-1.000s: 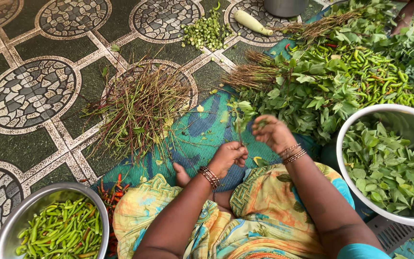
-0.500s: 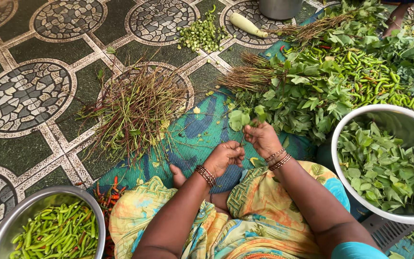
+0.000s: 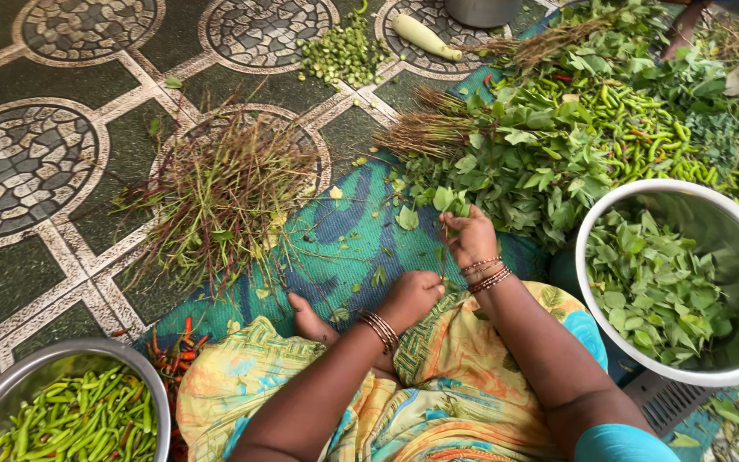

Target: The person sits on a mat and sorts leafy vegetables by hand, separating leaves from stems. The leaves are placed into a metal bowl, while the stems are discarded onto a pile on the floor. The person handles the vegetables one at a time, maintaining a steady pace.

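Item: leafy green sprig (image 3: 448, 204), thin stem running near-to-far, broad fresh leaves at the far end. Location: over my lap, beside the greens heap (image 3: 549, 162). My right hand (image 3: 470, 239) pinches it below the leaves; my left hand (image 3: 410, 297), fingers curled together, grips the lower stem.

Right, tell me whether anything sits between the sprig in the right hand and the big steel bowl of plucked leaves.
Nothing visible does. The right hand holds the leafy sprig up, with only cloth and the person's own forearm before the bowl.
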